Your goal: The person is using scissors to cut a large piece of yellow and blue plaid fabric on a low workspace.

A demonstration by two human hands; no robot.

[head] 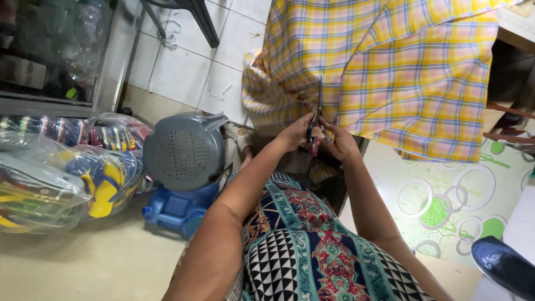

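A yellow plaid cloth (390, 67) with pink and blue lines hangs over a table edge ahead of me. Dark scissors (318, 111) with a maroon handle point up into the cloth, between my two hands. My right hand (341, 144) closes around the scissors' handle. Just left of the blades, my left hand (295, 132) pinches the lower edge of the cloth. The fingers of both hands are partly hidden behind each other. My lap, in a patterned teal, navy and red garment (312, 245), fills the bottom of the view.
A grey perforated plastic tub (184, 151) leans on a blue container (175, 209) to my left. Clear bags of colourful items (56, 173) lie at far left. A dark chair leg (203, 22) stands on white tiles. A green-circle floor mat (446, 200) and a dark shoe (501, 265) are at right.
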